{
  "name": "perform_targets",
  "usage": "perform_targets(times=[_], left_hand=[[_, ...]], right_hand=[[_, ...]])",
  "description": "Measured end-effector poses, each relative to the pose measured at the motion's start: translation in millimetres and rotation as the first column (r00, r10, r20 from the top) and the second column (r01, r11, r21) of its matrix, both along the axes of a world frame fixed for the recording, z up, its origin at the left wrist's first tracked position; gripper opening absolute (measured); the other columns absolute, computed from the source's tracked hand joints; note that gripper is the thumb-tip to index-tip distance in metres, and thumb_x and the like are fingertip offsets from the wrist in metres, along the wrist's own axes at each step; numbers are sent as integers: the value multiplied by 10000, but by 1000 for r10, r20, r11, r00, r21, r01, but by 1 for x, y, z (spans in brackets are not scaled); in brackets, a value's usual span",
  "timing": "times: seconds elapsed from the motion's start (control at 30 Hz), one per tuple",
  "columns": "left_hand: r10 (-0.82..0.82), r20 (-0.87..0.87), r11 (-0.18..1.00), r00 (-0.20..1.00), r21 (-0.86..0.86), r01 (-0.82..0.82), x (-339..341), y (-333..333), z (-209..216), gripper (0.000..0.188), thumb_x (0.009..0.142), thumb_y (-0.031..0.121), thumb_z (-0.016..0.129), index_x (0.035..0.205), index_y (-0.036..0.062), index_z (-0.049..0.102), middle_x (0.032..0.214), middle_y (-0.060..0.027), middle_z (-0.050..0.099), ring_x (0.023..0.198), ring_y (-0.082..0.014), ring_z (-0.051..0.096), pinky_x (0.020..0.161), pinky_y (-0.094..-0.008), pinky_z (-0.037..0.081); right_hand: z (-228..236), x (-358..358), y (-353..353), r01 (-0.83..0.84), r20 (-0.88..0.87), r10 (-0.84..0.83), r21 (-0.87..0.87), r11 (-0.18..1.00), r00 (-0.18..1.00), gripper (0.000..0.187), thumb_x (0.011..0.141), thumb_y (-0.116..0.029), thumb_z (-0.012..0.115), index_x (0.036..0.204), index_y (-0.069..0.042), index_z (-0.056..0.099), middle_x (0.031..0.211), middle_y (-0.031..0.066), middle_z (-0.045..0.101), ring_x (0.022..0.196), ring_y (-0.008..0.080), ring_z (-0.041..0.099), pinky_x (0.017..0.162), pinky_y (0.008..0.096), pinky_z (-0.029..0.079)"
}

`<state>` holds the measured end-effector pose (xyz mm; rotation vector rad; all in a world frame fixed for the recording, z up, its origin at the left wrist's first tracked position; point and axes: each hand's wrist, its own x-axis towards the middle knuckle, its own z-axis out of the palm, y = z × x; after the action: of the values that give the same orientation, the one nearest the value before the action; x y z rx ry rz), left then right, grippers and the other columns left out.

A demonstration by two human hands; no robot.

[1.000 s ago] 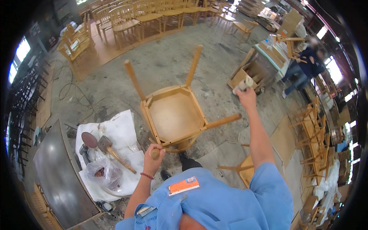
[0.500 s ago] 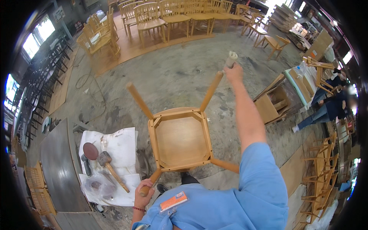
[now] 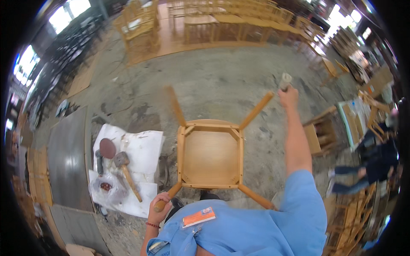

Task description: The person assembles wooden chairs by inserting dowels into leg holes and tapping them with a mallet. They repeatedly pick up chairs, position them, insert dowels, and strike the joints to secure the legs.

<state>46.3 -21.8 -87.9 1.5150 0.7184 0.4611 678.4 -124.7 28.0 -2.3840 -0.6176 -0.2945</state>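
Note:
A wooden chair (image 3: 212,155) is turned with the underside of its seat facing me and its legs splayed outward. My left hand (image 3: 158,209) is wrapped round the end of its near left leg (image 3: 174,190). Out to the far right, beside the tip of the far right leg (image 3: 258,110), my right hand (image 3: 289,97) grips a whitish rolled piece (image 3: 285,79); its material cannot be made out. That roll is apart from the leg. My right arm is stretched nearly straight.
Left of the chair, white sheets (image 3: 147,141) carry a wooden mallet (image 3: 122,160), a tool with a round brown disc (image 3: 107,148) and a plastic bag (image 3: 106,187). Rows of chairs (image 3: 200,21) stand at the back. An open wooden box (image 3: 320,135) and a person (image 3: 376,164) are at right.
The view has shifted, blurring the far chairs. My right hand and the roll now sit a bit farther out from the far right leg. My left hand keeps its grip.

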Motion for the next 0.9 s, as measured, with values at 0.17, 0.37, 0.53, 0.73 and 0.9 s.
perform_targets(times=[0.17,0.37,0.53,0.73,0.9], left_hand=[[89,-13,996,996,4,-89,1,-6,2,201,772,-4,689,898,66,550,979,-66,612,1019,-208,567,939,-343,437],[122,-40,991,992,-47,-124,-1,-11,15,232,754,-2,703,914,62,549,1034,-69,601,1121,-227,545,982,-352,411],[144,-24,989,989,-39,-145,10,-6,19,218,765,12,704,904,65,545,1014,-47,607,1037,-195,561,930,-315,434],[225,-34,972,974,-56,-226,3,-21,5,220,772,15,700,917,61,542,1015,-43,598,1046,-185,553,934,-321,431],[198,-16,978,980,-58,-198,-2,-21,1,240,778,-20,687,955,67,552,1049,-34,581,1092,-188,545,952,-323,426]], right_hand=[[17,-84,131,-332,-152,356,163,929,922,366,730,-228,712,989,28,676,898,160,702,841,297,670,756,388,507],[23,-214,275,-747,-39,783,274,606,621,332,712,-233,718,914,25,663,830,208,672,780,351,653,718,402,500],[1,-169,306,-645,36,650,180,743,759,346,714,-242,704,924,28,652,851,224,672,821,389,646,740,438,502],[7,-223,321,-752,-58,765,153,641,641,344,705,-244,700,936,8,654,869,227,675,862,390,641,782,458,503],[4,-186,334,-688,-7,711,248,682,703,354,694,-259,706,929,1,657,854,235,668,886,397,634,793,455,498]])
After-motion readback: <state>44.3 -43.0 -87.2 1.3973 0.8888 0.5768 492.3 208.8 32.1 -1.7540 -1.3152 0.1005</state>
